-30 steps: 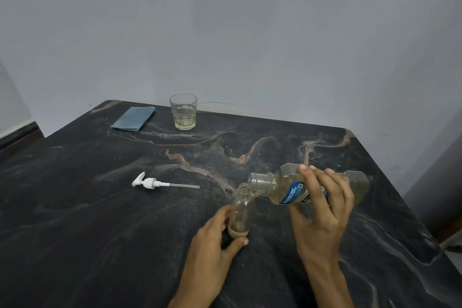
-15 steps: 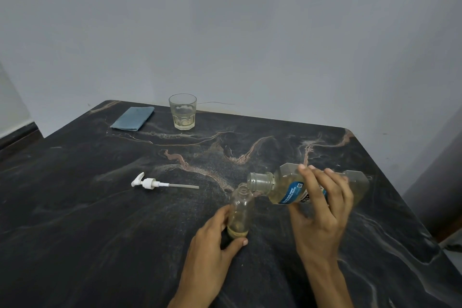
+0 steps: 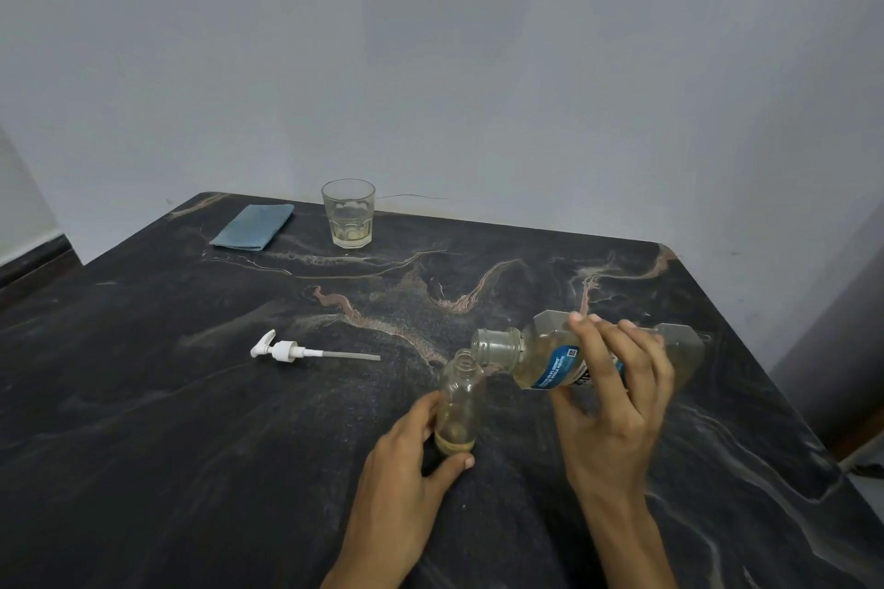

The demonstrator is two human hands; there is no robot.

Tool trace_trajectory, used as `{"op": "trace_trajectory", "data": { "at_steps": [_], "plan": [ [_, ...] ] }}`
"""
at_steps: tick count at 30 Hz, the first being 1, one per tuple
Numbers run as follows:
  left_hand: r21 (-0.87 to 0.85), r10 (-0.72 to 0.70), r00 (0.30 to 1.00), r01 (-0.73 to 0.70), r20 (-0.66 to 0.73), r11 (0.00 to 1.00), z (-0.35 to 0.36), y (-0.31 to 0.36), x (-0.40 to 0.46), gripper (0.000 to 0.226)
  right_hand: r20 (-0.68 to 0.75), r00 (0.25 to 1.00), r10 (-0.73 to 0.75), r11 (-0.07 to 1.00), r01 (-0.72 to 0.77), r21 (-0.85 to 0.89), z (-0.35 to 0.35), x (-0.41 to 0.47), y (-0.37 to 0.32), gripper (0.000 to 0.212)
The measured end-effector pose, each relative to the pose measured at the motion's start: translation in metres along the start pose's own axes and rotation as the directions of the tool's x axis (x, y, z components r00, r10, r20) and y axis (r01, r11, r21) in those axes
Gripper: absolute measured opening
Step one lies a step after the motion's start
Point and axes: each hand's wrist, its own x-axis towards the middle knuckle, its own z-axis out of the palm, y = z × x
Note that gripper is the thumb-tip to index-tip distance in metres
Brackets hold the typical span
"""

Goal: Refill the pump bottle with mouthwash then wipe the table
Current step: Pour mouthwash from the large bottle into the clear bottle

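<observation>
— While the right hand (image 3: 617, 402) has its fingers wrapped over the mouthwash bottle (image 3: 550, 361), can you read the label?
— Only a blue strip; the fingers cover the rest. That bottle is tipped nearly flat, its open neck just above the mouth of the pump bottle (image 3: 460, 407).
— And the small one?
— Upright on the tabletop (image 3: 191, 445), the left hand (image 3: 406, 459) curled round its base, thumb across the front. A thin yellowish layer sits at the bottom; whether any stream is falling I cannot tell.
— The pump?
— The pump head (image 3: 282, 350) lies on its side, well to the left, tube pointing right. Further back, a folded blue cloth (image 3: 253, 226) beside a glass (image 3: 348, 213) with pale liquid. Both forearms are cut off by the lower edge.
</observation>
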Motion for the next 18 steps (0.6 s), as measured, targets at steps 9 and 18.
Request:
{"op": "trace_trajectory", "data": {
  "at_steps": [9, 18],
  "plan": [
    [-0.002, -0.015, 1.000, 0.015, 0.008, 1.000, 0.0021, -0.0026, 0.0008, 0.058, 0.001, 1.000, -0.002, 1.000, 0.002, 0.005, 0.0003, -0.0007, 0.0003, 0.080],
    [-0.007, -0.019, 1.000, 0.019, 0.008, 1.000, 0.0007, -0.0011, 0.0006, 0.058, 0.009, 1.000, 0.007, 1.000, -0.007, 0.001, 0.0003, -0.0005, -0.0001, 0.082]
  ]
}}
